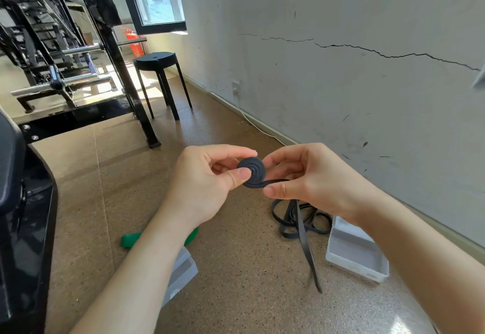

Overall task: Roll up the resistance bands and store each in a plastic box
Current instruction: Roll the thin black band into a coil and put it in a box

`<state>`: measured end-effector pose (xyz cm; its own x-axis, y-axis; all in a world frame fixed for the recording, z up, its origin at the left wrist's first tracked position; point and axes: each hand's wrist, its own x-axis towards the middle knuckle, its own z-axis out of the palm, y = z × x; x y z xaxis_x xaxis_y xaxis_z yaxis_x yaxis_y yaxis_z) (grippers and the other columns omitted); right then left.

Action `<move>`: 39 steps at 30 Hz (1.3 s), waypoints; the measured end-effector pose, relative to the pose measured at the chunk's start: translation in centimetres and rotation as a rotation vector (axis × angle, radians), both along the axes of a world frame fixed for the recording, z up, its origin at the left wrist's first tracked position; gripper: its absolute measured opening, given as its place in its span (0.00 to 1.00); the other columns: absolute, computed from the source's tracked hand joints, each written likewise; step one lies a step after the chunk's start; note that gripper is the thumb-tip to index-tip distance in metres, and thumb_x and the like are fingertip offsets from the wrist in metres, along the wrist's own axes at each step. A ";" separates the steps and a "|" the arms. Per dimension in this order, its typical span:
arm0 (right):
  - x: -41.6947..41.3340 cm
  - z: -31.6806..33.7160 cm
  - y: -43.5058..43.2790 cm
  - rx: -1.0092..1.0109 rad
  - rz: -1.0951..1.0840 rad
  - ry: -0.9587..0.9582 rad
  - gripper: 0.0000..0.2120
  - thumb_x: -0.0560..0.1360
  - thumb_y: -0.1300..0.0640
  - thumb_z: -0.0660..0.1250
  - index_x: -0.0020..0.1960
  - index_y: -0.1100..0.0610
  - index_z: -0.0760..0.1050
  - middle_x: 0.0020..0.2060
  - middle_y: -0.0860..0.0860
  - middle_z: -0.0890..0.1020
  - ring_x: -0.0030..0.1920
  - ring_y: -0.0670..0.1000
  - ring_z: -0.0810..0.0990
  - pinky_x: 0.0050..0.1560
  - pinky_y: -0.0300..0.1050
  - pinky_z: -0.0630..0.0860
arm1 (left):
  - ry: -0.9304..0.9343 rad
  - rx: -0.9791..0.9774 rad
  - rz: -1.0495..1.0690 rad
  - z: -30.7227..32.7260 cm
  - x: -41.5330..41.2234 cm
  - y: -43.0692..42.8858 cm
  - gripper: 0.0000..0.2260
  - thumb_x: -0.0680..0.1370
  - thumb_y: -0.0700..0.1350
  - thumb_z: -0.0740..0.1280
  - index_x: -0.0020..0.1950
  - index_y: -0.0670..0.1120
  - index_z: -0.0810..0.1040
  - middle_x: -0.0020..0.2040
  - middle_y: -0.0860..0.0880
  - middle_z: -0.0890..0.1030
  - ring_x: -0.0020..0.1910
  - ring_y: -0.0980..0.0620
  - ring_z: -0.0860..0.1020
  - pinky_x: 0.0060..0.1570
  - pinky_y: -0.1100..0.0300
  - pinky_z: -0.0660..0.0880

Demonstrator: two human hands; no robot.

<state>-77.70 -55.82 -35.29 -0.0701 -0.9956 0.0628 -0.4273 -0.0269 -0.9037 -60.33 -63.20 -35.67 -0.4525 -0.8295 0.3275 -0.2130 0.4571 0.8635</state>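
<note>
In the head view I am seeing both hands raised over the floor [236,281]. The left hand [207,176] is pinching the coil [253,169] between thumb and forefinger, with the other fingers curled. The right hand [312,178] is pinching the flat strip just beside the coil, between thumb and fingers. The rest of the band [304,241] is hanging down from this hand and lying in loose loops on the floor. The right box [357,255] is lying open just beside the loops, near the wall [341,57]. The left box [183,268] is showing partly under my left forearm, with the green band [130,239] near it. Bare speckled floor is showing between the left box and the hanging strip. A black machine [23,215] is bordering the left edge, near my left arm. A stool [157,60] is standing farther away, by the wall.
</note>
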 end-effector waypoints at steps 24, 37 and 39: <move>1.6 -1.3 -0.8 -0.131 -0.204 -0.571 0.08 0.69 0.67 0.74 0.47 0.62 0.82 0.35 0.55 0.84 0.32 0.48 0.75 0.36 0.41 0.70 | 0.275 0.188 0.019 -0.5 -1.1 1.6 0.11 0.73 0.39 0.73 0.52 0.46 0.76 0.41 0.49 0.86 0.42 0.53 0.84 0.44 0.61 0.80; 0.1 0.2 -0.4 -0.088 -0.028 -0.046 0.14 0.68 0.64 0.77 0.50 0.52 0.80 0.40 0.50 0.86 0.41 0.49 0.85 0.47 0.42 0.81 | 0.304 0.093 0.113 0.2 -0.9 1.1 0.14 0.70 0.31 0.72 0.44 0.49 0.81 0.37 0.49 0.86 0.38 0.51 0.84 0.41 0.60 0.81; -0.3 0.3 -0.4 -0.094 -0.045 -0.014 0.13 0.67 0.64 0.77 0.48 0.51 0.80 0.40 0.50 0.86 0.42 0.52 0.85 0.49 0.45 0.81 | 0.287 0.082 0.121 0.5 -0.5 0.8 0.14 0.69 0.30 0.73 0.43 0.50 0.82 0.37 0.50 0.85 0.38 0.52 0.84 0.41 0.61 0.81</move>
